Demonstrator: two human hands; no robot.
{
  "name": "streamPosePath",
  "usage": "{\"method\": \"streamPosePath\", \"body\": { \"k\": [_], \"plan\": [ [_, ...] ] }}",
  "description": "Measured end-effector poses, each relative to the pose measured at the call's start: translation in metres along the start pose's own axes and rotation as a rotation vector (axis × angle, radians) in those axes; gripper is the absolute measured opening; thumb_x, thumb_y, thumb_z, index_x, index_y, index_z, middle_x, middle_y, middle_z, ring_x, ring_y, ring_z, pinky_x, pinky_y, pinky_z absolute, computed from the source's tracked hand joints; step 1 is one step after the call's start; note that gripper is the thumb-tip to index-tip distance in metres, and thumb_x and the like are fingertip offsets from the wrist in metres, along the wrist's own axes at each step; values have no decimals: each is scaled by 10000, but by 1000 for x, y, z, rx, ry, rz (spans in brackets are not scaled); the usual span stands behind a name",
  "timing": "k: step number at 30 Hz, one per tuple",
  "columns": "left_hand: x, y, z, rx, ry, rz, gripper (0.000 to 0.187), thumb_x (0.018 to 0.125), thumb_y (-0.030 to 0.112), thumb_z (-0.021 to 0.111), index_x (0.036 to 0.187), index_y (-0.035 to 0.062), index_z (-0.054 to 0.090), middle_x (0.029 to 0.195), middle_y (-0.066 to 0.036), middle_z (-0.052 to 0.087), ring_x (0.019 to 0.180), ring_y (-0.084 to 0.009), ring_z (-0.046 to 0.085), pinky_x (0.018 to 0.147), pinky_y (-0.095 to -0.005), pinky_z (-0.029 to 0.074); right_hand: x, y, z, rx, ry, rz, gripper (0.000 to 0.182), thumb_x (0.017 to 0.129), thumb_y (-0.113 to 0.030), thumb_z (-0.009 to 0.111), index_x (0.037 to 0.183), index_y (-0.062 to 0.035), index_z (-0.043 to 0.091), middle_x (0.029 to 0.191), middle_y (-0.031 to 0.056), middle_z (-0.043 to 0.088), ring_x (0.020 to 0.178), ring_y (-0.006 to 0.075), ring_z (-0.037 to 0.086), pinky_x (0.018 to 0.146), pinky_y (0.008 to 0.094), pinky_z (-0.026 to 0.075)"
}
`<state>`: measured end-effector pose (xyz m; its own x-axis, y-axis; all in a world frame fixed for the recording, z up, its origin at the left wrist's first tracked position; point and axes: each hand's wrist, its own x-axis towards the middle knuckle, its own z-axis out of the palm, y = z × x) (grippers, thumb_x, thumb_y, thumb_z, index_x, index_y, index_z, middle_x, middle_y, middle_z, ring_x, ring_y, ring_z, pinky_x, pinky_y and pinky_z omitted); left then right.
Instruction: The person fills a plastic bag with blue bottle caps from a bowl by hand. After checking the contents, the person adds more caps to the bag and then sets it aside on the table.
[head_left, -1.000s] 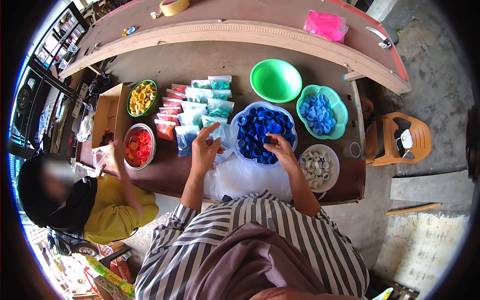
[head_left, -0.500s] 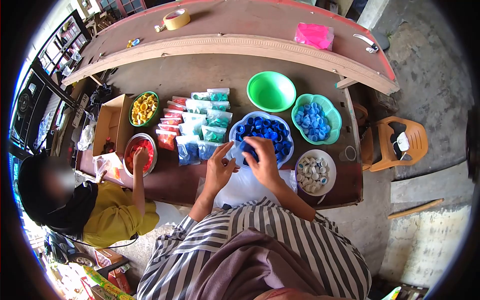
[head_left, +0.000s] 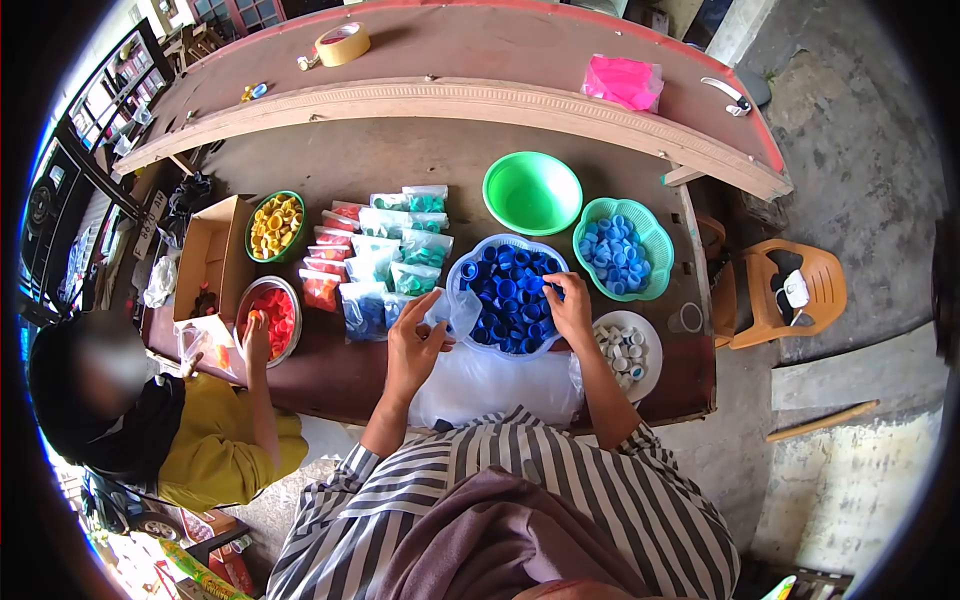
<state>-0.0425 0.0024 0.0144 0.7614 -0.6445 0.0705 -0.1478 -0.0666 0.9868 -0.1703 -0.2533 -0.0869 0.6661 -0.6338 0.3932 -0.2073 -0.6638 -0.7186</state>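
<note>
My left hand (head_left: 413, 345) is closed on the edge of a small clear plastic bag (head_left: 462, 314), held open at the left rim of a pale blue basin (head_left: 487, 341). Dark blue bottle caps (head_left: 510, 292) are heaped in that basin. At its right side, my right hand (head_left: 572, 312) has its fingertips bent together over the outermost caps; what they pinch, if anything, is hidden. A stack of clear plastic bags (head_left: 490, 385) lies in front of me. Filled bags of blue caps (head_left: 364, 311) lie left of my left hand, beside bags of green caps (head_left: 415, 278) and red caps (head_left: 320, 288).
Right of the basin stand a bowl of white caps (head_left: 650, 385) and a green basket (head_left: 655, 285) of light blue caps. Behind is a green bowl (head_left: 533, 190). At left, a co-worker (head_left: 225, 440) handles red caps in a metal bowl (head_left: 291, 345). A raised shelf (head_left: 450, 95) spans the back.
My right hand has moved from beside the plastic bag to the right side of the basin, leaving the caps visible. The co-worker's hand has risen from the red caps. The view has shifted slightly.
</note>
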Motion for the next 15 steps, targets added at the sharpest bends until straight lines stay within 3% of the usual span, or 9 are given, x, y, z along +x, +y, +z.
{"method": "streamPosePath", "body": {
  "k": [9,13,15],
  "plan": [
    [9,-5,-4,-16,38,-30,397,864,-41,570,1260,-23,558,1242,-158,543,694,-166,692,558,-236,564,43,30,37,-238,-162,-74,180,811,-80,648,982,-123,680,1043,49,607,1005,292,540,876,412,443],
    [9,-2,-1,-21,52,-49,378,882,-31,566,1260,-25,555,1237,-155,545,700,-166,693,567,-238,569,49,32,53,-368,-163,-218,129,814,-121,663,941,-122,682,1018,41,607,1015,274,539,899,438,411],
    [9,-2,0,-53,40,-54,362,897,-25,558,1259,-27,553,1232,-150,549,706,-166,693,577,-240,573,50,32,54,-405,-257,-86,65,810,-122,668,874,-114,672,999,33,615,1028,264,538,901,437,403]
  ]
}}
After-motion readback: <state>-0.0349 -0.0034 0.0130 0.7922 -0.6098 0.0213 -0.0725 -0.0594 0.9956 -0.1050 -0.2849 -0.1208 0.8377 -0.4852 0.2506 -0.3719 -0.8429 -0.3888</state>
